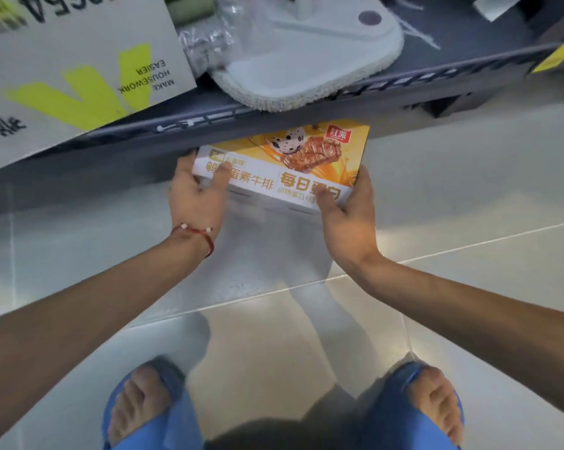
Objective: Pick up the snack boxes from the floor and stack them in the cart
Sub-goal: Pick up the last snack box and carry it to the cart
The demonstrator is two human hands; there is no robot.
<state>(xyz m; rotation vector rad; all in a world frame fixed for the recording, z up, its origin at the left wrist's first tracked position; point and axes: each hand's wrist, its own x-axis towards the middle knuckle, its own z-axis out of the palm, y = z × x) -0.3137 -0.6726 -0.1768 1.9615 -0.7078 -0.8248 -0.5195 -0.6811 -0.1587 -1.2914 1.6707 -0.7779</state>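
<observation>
The dark cart deck (485, 37) carries a grey-and-yellow carton (72, 76), crumpled clear plastic (206, 40) and a white mop head (306, 60).

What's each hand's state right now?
Left hand: holds the snack box by its left end.
Right hand: holds the same box by its right end.

Head view, looking down. Left hand (196, 196) and right hand (348, 219) grip opposite ends of an orange-and-white snack box (283, 167), thumbs on its top face. Its far side lies under the near edge of the grey cart (404, 82). On the cart, a white carton (72, 69) sits at left and a mop head (309, 50) overhangs the near edge. Blue slippers (147, 414) stand on the tiled floor (468, 196).
</observation>
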